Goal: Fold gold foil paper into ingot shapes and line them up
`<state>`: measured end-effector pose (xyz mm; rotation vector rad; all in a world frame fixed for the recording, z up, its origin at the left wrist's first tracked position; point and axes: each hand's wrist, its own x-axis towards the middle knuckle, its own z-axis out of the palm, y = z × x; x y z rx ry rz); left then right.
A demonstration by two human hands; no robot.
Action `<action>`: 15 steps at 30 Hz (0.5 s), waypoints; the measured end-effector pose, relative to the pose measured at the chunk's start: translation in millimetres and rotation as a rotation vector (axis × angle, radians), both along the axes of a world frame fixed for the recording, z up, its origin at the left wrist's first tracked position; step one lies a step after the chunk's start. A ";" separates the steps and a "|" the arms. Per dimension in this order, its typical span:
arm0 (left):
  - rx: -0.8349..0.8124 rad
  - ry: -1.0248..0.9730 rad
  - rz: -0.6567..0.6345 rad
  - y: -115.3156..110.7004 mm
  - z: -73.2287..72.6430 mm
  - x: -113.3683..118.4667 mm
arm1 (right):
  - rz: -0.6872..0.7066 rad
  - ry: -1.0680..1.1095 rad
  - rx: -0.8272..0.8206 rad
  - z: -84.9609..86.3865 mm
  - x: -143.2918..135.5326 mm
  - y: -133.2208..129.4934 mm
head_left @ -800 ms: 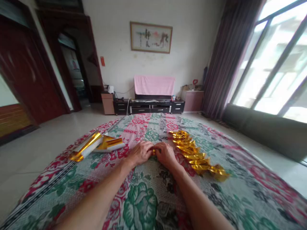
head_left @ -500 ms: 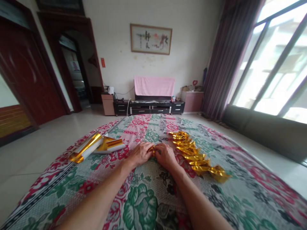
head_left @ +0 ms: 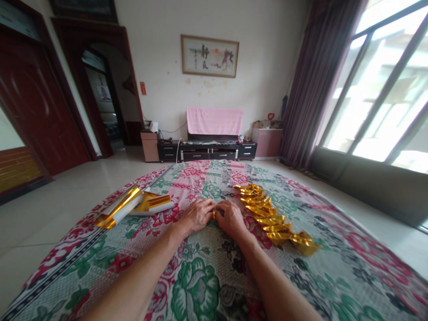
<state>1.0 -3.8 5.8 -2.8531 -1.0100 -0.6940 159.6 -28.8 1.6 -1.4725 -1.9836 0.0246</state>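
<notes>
A big flowered cloth of white, pink, green and black (head_left: 195, 292) covers the table in front of the person. Past it, a long purple cloth curtain (head_left: 302, 89) hangs by the window. A low, shiny black cabinet (head_left: 209, 154) stands by the far wall, with a pink cloth (head_left: 214, 120) hanging just above it. Higher up is a wide picture in a thin brown frame (head_left: 210, 56). On the table, a row of folded, shiny gold foil shapes (head_left: 262, 208) lies to the right. Two gold and white paper rolls (head_left: 122, 205) lie to the left, one against the other. Between them, the left hand (head_left: 198, 215) and right hand (head_left: 230, 217) nearly meet, fingers bent, both pinching one small gold foil piece (head_left: 214, 213). Their fingers hide most of it.
</notes>
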 end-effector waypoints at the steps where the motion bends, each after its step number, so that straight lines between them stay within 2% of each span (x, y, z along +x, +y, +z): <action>1: 0.007 0.011 -0.003 -0.5 0.9 0.3 | 0.001 -0.005 0.007 0.2 -0.2 -0.3; 10: 0.023 0.059 -0.045 0.9 2.1 -0.9 | 0.024 -0.062 0.026 2.7 -0.3 -5.5; 15: 0.020 0.062 -0.046 4.8 -0.3 -2.6 | -0.041 -0.048 0.023 1.8 -1.1 -8.9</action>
